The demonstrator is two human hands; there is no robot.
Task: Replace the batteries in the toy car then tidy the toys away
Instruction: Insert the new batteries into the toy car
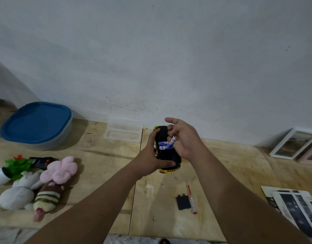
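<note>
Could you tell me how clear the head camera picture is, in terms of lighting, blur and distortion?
Head view: dim, even light with soft shadows and no glare; the right hand and its battery are slightly motion-blurred, while the left hand holding the toy car is sharper; the wide lens bends the floor edge and stretches the forearms; the soft toys are softly rendered near the frame's edge.

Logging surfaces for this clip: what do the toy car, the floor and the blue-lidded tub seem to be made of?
Toy car: apparently plastic, with a matte black underside and glossy gold edge that catches light. Floor: unfinished plywood sheets, with pale grain and visible seams. Blue-lidded tub: likely plastic, with a smooth opaque blue lid over a cloudy translucent body.
</note>
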